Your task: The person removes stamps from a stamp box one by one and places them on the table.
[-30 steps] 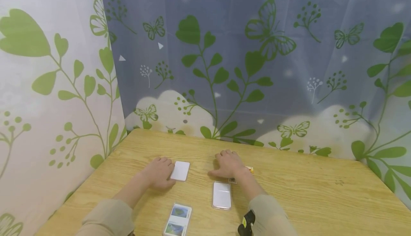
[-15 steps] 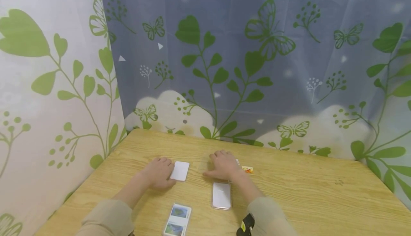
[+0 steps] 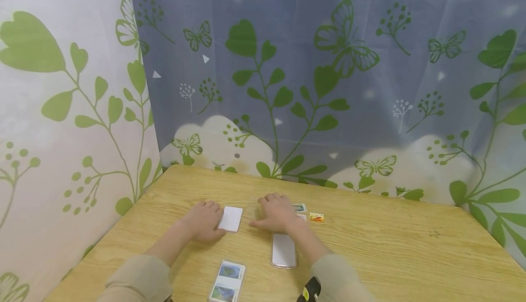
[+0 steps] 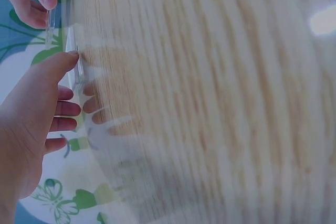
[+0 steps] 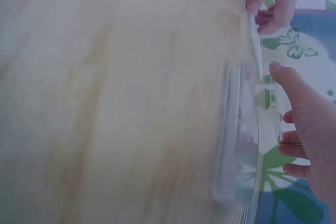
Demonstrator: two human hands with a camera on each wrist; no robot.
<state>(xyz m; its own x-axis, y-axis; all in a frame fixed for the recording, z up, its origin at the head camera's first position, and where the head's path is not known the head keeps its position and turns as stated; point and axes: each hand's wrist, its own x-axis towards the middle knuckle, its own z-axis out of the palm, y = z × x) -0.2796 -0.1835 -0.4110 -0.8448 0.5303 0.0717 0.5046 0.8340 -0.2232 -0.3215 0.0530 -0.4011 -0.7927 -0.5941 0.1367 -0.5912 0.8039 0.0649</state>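
A white-topped card pack (image 3: pixel 231 218) lies flat on the table at left centre. My left hand (image 3: pixel 205 221) holds its left side, thumb at the near corner and fingers towards the far one. In the left wrist view, the thumb of the left hand (image 4: pixel 39 103) meets a thin clear rim. Right of the pack, my right hand (image 3: pixel 275 213) grips a clear plastic lid (image 5: pixel 279 114) between thumb and fingers, raised above the table. From the head view the lid is nearly invisible. A clear case (image 3: pixel 283 250) with a white top lies below the right wrist.
A case with blue and green pictures (image 3: pixel 227 281) lies at the table's near side. Small picture cards (image 3: pixel 300 207) lie right of the right hand, beside a yellow-and-red card (image 3: pixel 317 217). A printed curtain (image 3: pixel 287 110) stands behind the wooden table (image 3: pixel 390 238).
My right hand has moved left towards the white-topped pack, carrying the clear lid and uncovering the small picture cards. The left hand and the pack have stayed in place.
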